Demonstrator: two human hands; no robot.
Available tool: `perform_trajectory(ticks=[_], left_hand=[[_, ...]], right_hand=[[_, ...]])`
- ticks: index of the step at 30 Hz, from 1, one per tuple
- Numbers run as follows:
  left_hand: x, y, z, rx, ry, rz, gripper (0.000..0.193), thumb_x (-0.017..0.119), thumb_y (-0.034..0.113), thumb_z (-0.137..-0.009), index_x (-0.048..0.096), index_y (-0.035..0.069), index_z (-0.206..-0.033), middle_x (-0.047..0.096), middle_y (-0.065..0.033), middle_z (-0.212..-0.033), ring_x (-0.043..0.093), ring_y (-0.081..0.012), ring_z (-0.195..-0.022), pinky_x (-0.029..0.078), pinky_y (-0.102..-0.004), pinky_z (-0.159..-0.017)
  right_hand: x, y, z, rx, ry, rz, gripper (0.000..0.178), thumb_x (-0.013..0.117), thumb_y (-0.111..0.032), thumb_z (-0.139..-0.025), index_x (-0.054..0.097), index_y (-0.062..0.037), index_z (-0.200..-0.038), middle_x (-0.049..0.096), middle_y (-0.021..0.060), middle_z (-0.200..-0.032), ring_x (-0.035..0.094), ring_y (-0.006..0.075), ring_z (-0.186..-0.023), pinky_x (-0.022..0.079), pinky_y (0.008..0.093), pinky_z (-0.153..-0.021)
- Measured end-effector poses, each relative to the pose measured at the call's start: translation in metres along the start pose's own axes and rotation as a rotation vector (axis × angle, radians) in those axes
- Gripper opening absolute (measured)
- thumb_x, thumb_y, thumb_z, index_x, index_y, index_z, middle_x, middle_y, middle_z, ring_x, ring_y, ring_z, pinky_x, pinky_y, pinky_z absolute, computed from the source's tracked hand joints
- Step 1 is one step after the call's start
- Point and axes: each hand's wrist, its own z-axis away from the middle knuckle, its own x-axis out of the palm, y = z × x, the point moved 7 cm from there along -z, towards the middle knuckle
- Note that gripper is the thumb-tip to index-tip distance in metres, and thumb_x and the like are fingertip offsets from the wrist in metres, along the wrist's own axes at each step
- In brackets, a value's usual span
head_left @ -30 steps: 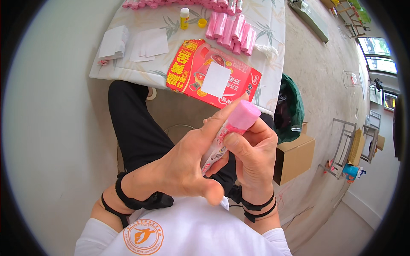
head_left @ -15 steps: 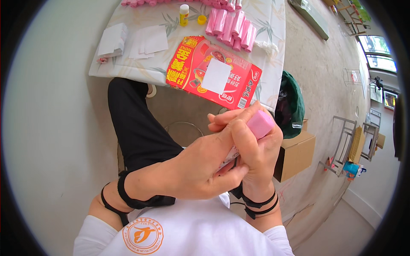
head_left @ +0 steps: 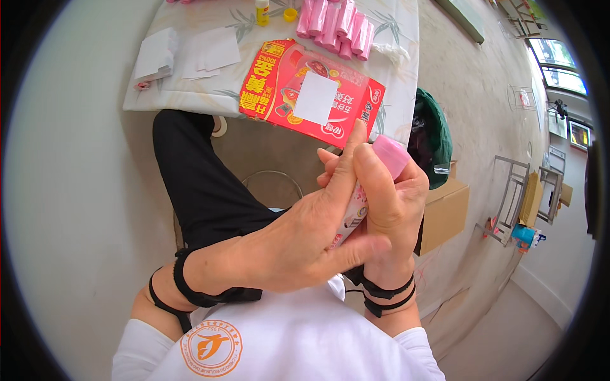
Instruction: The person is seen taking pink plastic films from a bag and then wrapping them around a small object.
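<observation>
Above my lap, both hands are wrapped round a pink roll point(head_left: 390, 155) with a printed label point(head_left: 351, 219) round its lower part. My right hand point(head_left: 399, 206) grips it from the right, thumb near its top end. From the left, my left hand point(head_left: 298, 232) presses along the label, one finger stretched upward and the thumb crossing below. Beyond the hands lies a red printed cardboard sheet point(head_left: 273, 82) at the table's edge, with a white paper slip point(head_left: 316, 98) on it. Several similar pink rolls point(head_left: 330, 25) are piled farther back.
The table point(head_left: 206, 95) has a patterned white cloth. On it stand a glue stick point(head_left: 262, 13) and its yellow cap point(head_left: 290, 14), near paper sheets point(head_left: 219, 51), a paper stack point(head_left: 155, 54) and a white clump point(head_left: 391, 52). A green bag point(head_left: 438, 136) and cardboard box point(head_left: 448, 216) sit at right.
The hands and pink roll have shifted slightly up, and more of the printed label shows between them. The table appears higher in view. Both hands still hold the roll.
</observation>
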Motion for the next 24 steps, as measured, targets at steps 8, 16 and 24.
perform_trajectory(ticks=[8, 16, 24], left_hand=[[0.005, -0.005, 0.002, -0.196, -0.047, 0.316, 0.072, 0.034, 0.004, -0.092, -0.014, -0.005, -0.145, 0.039, -0.0168, -0.117, 0.049, -0.0133, -0.079, 0.04, -0.0281, -0.087], [0.007, -0.005, 0.005, -0.226, -0.124, 0.367, 0.075, 0.032, 0.006, -0.089, -0.016, -0.007, -0.144, 0.035, -0.0184, -0.128, 0.051, -0.0141, -0.091, 0.038, -0.029, -0.094], [0.006, -0.008, 0.008, -0.185, -0.099, 0.402, 0.078, 0.034, 0.012, -0.087, -0.014, -0.005, -0.145, 0.028, -0.0228, -0.14, 0.047, -0.0216, -0.115, 0.032, -0.0333, -0.104]], right_hand=[[-0.001, 0.0, -0.002, 0.006, -0.041, -0.062, 0.029, 0.061, -0.021, -0.089, 0.062, 0.0074, -0.093, 0.067, 0.0151, -0.077, 0.067, 0.0192, -0.066, 0.057, 0.0309, -0.064], [-0.001, -0.009, -0.001, 0.055, -0.068, -0.027, 0.031, 0.057, -0.025, -0.09, 0.063, 0.0051, -0.083, 0.064, 0.0114, -0.068, 0.068, 0.0192, -0.068, 0.058, 0.0319, -0.075], [-0.002, 0.001, -0.009, 0.065, -0.134, -0.057, 0.031, 0.055, -0.024, -0.092, 0.063, 0.0033, -0.08, 0.064, 0.0117, -0.067, 0.064, 0.0161, -0.057, 0.057, 0.0322, -0.077]])
